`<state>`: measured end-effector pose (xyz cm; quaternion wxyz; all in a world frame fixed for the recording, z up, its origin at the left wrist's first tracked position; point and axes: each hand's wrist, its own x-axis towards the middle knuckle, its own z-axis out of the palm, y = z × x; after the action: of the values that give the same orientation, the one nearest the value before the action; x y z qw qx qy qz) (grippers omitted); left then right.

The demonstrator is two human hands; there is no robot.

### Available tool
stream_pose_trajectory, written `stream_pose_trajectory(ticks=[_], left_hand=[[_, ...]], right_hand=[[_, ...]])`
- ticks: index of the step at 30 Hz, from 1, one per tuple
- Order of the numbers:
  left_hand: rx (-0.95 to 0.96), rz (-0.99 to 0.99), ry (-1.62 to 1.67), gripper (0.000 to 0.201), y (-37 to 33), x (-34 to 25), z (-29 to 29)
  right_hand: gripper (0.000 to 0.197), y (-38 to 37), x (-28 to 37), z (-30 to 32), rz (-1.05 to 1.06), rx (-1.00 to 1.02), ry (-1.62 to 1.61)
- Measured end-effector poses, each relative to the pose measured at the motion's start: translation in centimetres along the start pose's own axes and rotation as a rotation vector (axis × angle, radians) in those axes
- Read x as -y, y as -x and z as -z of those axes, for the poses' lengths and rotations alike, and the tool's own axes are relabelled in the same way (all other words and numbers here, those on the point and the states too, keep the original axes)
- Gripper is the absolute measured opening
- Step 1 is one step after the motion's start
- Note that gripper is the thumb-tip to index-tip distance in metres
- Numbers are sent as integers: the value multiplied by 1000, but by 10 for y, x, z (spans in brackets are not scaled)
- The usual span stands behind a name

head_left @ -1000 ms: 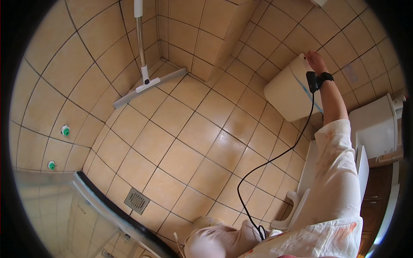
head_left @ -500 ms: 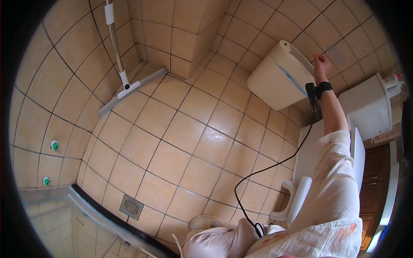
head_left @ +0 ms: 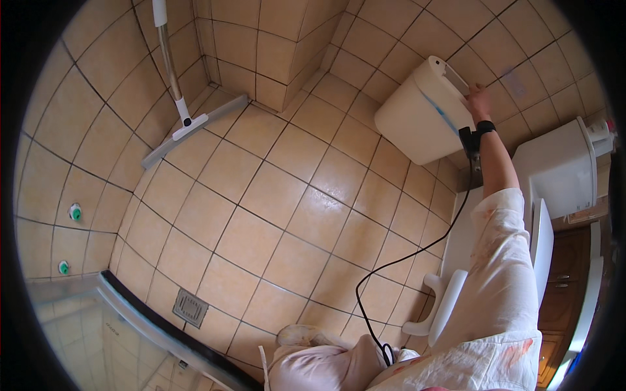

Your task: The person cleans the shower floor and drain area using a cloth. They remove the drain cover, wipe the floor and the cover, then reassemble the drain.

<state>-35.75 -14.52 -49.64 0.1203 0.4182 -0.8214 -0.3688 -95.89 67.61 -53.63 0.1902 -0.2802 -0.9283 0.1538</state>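
Observation:
My right hand (head_left: 479, 101) reaches out to the far right, closed at the upper edge of a cream-white bin (head_left: 417, 117). Its fingers curl onto the rim on the wall side, though their tips are partly hidden. A light blue strip runs across the bin's side near the top. On my right wrist sits a black strap with a small black device (head_left: 469, 140); a thin black cable (head_left: 409, 257) trails from it down to my lap. My left hand is out of view.
Right of my arm stands a white toilet cistern (head_left: 554, 163), with a white armrest-like part (head_left: 450, 303) nearer me. A floor squeegee (head_left: 190, 127) leans at the far left. A floor drain (head_left: 190, 307) and a black-edged glass panel (head_left: 140, 326) lie at the near left.
My right hand has come back from beside the wall onto the bin's rim. The whole view has shifted slightly; the bin appears to have moved little.

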Motion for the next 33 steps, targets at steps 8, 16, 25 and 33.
stream_pose_trajectory(ticks=[8, 16, 25, 33], left_hand=[[-13, -23, -13, 8, -4, 5, -4], [-18, 5, -19, 9, -3, 3, -3], [-45, 49, 34, 11, -5, 12, 1], [-51, 59, 54, 10, -3, 13, 1]], right_hand=[[47, -18, -16, 6, 146, 145, 245], [41, -4, -6, 9, -17, 90, -717], [33, 3, -11, 22, 0, 161, -922], [21, -16, -44, 7, 191, 90, -594]])
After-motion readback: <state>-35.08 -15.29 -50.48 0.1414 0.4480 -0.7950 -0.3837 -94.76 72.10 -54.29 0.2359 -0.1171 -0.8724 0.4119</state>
